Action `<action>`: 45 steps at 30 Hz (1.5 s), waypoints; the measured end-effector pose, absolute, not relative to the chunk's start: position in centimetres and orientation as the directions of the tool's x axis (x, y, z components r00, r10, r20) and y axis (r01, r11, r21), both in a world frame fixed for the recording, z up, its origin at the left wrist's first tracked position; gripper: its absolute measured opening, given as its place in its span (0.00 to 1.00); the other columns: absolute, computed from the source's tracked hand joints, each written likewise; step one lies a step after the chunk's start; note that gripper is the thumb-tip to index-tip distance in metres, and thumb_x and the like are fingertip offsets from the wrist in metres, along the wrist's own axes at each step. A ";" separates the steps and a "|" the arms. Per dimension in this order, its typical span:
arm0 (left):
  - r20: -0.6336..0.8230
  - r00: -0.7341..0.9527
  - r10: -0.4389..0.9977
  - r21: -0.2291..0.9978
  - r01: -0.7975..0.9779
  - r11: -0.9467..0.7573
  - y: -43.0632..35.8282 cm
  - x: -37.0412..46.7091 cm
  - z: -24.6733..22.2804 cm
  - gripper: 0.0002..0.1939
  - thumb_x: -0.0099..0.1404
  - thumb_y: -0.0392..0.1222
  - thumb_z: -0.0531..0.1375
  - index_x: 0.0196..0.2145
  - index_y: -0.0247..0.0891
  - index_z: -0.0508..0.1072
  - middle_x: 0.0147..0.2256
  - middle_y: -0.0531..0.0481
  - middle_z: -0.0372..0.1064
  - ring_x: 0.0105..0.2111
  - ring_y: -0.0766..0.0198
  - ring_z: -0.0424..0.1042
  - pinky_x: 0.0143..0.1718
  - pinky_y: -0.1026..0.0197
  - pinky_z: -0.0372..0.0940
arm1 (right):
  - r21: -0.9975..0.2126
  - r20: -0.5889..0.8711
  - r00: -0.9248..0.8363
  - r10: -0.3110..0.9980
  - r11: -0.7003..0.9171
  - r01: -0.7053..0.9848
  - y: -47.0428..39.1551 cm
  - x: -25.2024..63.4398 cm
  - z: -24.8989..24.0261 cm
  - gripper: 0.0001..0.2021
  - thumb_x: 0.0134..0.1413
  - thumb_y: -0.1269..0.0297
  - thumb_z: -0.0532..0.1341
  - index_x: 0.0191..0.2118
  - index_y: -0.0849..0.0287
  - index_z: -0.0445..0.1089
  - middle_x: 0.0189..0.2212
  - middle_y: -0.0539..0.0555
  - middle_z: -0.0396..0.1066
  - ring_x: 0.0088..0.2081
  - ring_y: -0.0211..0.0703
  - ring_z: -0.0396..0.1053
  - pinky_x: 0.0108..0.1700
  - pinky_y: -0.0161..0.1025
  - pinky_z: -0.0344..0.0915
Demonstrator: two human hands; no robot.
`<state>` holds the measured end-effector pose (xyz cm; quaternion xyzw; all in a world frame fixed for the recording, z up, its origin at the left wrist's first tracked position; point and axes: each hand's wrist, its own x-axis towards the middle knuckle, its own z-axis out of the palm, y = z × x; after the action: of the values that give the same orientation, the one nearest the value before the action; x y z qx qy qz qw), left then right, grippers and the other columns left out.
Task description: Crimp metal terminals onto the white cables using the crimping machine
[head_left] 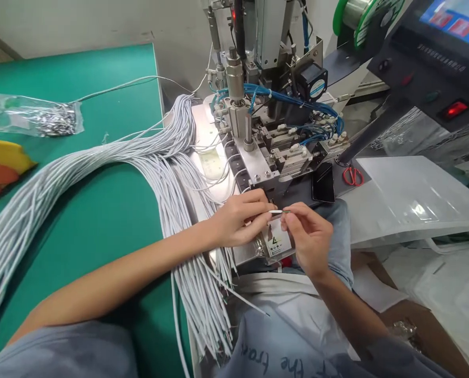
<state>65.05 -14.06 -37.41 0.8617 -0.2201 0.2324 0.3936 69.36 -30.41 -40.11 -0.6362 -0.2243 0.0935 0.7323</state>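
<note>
In the head view we counted two hands, both at work on one white cable [275, 211] in front of the machine [253, 131]. Our left hand [244, 218] was closed in a pinch on the white sheath, thumb against fingers, and our right hand [307, 231] pinched the thin dark-green tip between thumb and fingertips. The short stretch we could see lay between the two hands, just above one white printed label [279, 239]. Its long axis ran left to right, nearly level across the view, with the tip pointing right.

One big bundle of pale cables [80, 163] crossed the green desk [112, 210] from the lower left, then fanned down toward us; its strands were too many to count. We had one clear bag of small metal pieces [56, 119] on the desk at the left, with yellow and orange items [1, 160] at the edge of the view below it.

To the right of the machine we saw one black phone [323, 182] and, just beside it, one pair of red scissors [353, 177]. One green-flanged spool [356, 13] and one control panel [439, 63] with one lit red switch [456, 109] stood at the upper right.
</note>
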 end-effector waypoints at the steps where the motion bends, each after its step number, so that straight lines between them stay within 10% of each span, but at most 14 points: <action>1: 0.579 0.793 -0.190 0.579 -0.564 -0.588 -14.0 65.1 -37.5 0.09 0.64 0.31 0.53 0.36 0.33 0.73 0.27 0.49 0.63 0.24 0.71 0.62 0.24 0.67 0.60 | -0.973 0.217 0.890 0.402 0.161 0.165 -30.3 69.6 -40.1 0.04 0.53 0.66 0.60 0.33 0.58 0.71 0.28 0.50 0.67 0.27 0.34 0.65 0.28 0.34 0.64; 15: 0.643 0.763 -0.064 0.568 -0.531 -0.629 -14.1 65.1 -38.1 0.08 0.62 0.33 0.55 0.33 0.36 0.75 0.21 0.55 0.56 0.20 0.73 0.57 0.19 0.69 0.55 | -0.743 0.577 0.701 0.418 -0.088 0.664 -29.5 70.4 -39.2 0.06 0.54 0.70 0.59 0.32 0.59 0.74 0.22 0.49 0.65 0.22 0.32 0.58 0.22 0.33 0.57; 26: 0.677 0.732 -0.076 0.404 -0.456 -0.793 -13.9 65.0 -38.3 0.09 0.63 0.33 0.55 0.28 0.35 0.73 0.21 0.53 0.60 0.20 0.72 0.59 0.19 0.69 0.55 | -0.891 0.333 0.795 0.507 -0.107 0.441 -29.6 71.1 -37.7 0.08 0.51 0.68 0.60 0.24 0.61 0.73 0.17 0.46 0.57 0.19 0.30 0.52 0.20 0.32 0.50; 35: 0.630 0.773 -0.074 0.560 -0.518 -0.647 -13.4 65.3 -37.8 0.07 0.64 0.36 0.57 0.31 0.35 0.75 0.22 0.53 0.64 0.21 0.72 0.63 0.22 0.69 0.60 | -0.965 0.262 0.804 0.534 0.159 0.208 -28.7 72.2 -39.2 0.08 0.48 0.61 0.62 0.25 0.59 0.75 0.20 0.48 0.61 0.21 0.32 0.54 0.21 0.33 0.51; 39: 0.641 0.701 -0.312 0.233 -0.566 -0.791 -12.5 65.3 -36.6 0.12 0.67 0.33 0.50 0.31 0.34 0.73 0.25 0.51 0.65 0.21 0.72 0.62 0.21 0.68 0.57 | -0.986 0.158 0.645 0.748 0.159 0.057 -29.1 74.2 -38.2 0.10 0.47 0.60 0.63 0.24 0.61 0.74 0.19 0.47 0.58 0.19 0.30 0.50 0.20 0.32 0.47; 42: 0.571 0.639 -0.515 -0.176 -0.518 -0.837 -12.0 65.4 -35.7 0.16 0.67 0.30 0.47 0.27 0.34 0.70 0.23 0.53 0.61 0.19 0.71 0.57 0.19 0.65 0.53 | -0.970 0.154 0.580 0.800 0.012 0.242 -29.4 75.3 -36.9 0.07 0.45 0.65 0.63 0.23 0.62 0.73 0.16 0.46 0.55 0.20 0.30 0.50 0.22 0.32 0.49; 45: 0.561 0.636 -0.530 -0.293 -0.446 -0.846 -12.1 65.4 -35.6 0.17 0.67 0.29 0.48 0.23 0.35 0.68 0.22 0.54 0.60 0.19 0.70 0.56 0.20 0.64 0.52 | -0.905 0.210 0.596 0.775 -0.076 0.418 -29.1 75.4 -36.3 0.07 0.45 0.68 0.61 0.20 0.63 0.71 0.14 0.44 0.50 0.19 0.30 0.48 0.22 0.32 0.49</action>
<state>65.40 -12.14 -35.62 0.9022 -0.2702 0.3302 -0.0636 75.38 -29.08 -36.33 -0.7145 -0.4172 0.1665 0.5364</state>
